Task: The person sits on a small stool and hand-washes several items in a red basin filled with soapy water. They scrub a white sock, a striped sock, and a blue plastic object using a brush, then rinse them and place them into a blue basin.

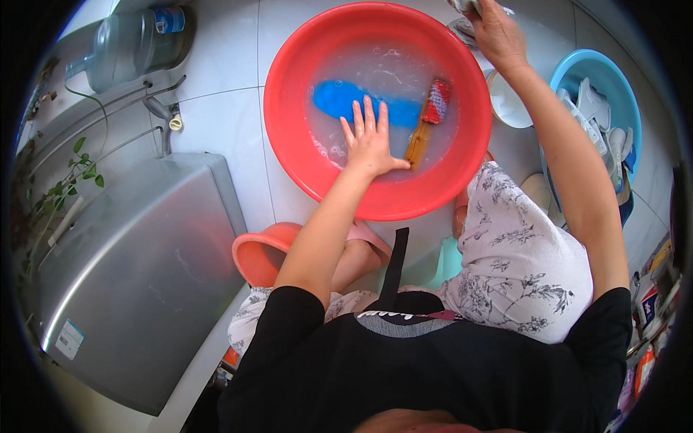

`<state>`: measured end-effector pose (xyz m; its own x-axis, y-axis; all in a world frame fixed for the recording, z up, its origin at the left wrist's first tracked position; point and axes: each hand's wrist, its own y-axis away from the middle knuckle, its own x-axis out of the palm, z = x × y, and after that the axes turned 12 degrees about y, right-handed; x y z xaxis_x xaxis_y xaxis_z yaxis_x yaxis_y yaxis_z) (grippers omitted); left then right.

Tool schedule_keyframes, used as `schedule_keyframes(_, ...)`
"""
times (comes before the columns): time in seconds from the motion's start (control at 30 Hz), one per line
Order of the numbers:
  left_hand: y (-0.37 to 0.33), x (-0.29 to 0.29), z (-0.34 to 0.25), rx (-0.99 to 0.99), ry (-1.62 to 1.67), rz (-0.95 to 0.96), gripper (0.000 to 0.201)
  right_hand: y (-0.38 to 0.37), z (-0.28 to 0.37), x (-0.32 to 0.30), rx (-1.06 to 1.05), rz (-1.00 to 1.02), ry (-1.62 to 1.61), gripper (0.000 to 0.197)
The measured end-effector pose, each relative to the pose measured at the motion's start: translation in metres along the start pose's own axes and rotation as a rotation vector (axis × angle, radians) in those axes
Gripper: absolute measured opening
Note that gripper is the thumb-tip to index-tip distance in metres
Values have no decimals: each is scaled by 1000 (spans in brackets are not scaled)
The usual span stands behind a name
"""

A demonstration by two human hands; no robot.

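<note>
A large red basin (289, 155) of cloudy water stands before me. A flat blue sole-shaped piece, like an insole (338, 95), lies in the water. Beside it rests a scrub brush (420, 137) with a wooden handle and red-and-white bristles. My left hand (370, 144) is over the basin, palm down with fingers spread, its fingertips at the blue piece and its thumb close to the brush handle. At the top edge, beyond the basin's right side, my right hand (498, 36) is closed on a whitish thing (469, 6), mostly cut off by the picture's edge.
On the right a light blue tub (556, 94) holds several white shoes (593, 105). A white bowl (509, 101) sits between tub and basin. Left are a clear water jug (119, 54), a grey metal cabinet (137, 281) and an orange-pink bucket (256, 252). A greyish object (462, 30) lies below my right hand.
</note>
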<state>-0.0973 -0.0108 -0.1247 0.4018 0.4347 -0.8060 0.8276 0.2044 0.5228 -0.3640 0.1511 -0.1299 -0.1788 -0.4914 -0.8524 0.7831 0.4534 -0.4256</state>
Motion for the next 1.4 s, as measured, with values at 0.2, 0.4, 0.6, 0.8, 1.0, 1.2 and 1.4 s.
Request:
schedule_keyframes(0.2,-20,38,19,106,-69,-158,69,3,-14,-3,108,393,350,49)
schedule_keyframes(0.4,-6,5,28,2,220,-101,28,-5,50,-19,-432,-2,-88,35)
schedule_keyframes(0.6,1,-11,54,-270,590,-387,33,46,104,-13,-581,901,-211,32)
schedule_keyframes(0.8,5,-9,68,-429,1297,-364,21,48,108,-5,-404,1355,-154,50)
schedule_keyframes(1.0,18,2,63,-452,1606,-347,31,64,101,24,-424,1672,-42,58)
schedule_keyframes(1.2,28,28,91,-610,1931,-135,43,62,107,25,-298,1404,-33,30)
schedule_keyframes(1.4,47,43,84,-558,2395,-333,46,58,141,15,-135,1025,-197,50)
